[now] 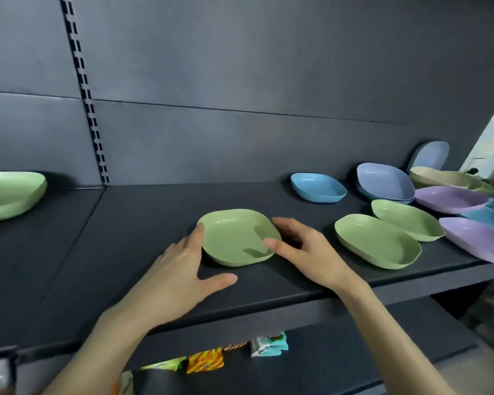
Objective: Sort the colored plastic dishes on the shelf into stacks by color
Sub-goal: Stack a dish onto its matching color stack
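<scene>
At the left end of the dark shelf (111,238), a pale green plastic dish (12,195) is cut off by the frame. Mid-shelf, near the front edge, sits the empty green square plastic dish (237,238). Your left hand (180,269) lies flat, fingers straight, index tip touching its left rim. Your right hand (305,249) curls thumb and fingers round its right corner, grasping it. Bare shelf lies open to its left. Rightwards come an empty blue plastic dish (318,191), a periwinkle stack (385,182) towards the back, two green oval dishes (377,242) near the front edge, and purple dishes (476,239) running out of frame.
</scene>
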